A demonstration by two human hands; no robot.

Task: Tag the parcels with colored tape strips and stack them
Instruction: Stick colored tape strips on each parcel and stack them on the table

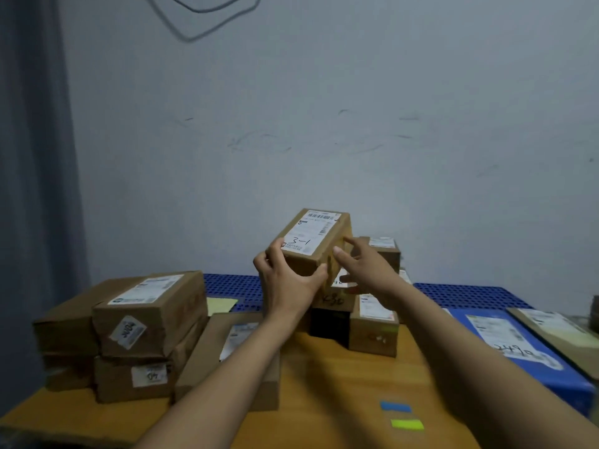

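The parcel marked 3-1 is held tilted above the middle of the desk. The left hand grips its near end. The right hand, fingers straight, touches its right side. A blue strip and a yellow strip lie near the front edge.

Orange-brown wooden surface carrying everything. Stacked brown cardboard parcels sitting at left, two stacks touching. Flat cardboard parcel lying just beside them, toward middle. Blue tape strip and yellow-green tape strip lying near front, close together, not touching. Black box and small brown box standing side by side at middle back, bearing more boxes. Blue flat parcel lying at right, brown flat parcel beside it. Blue perforated mat running along back; pale yellow envelope lying at mat's front edge.
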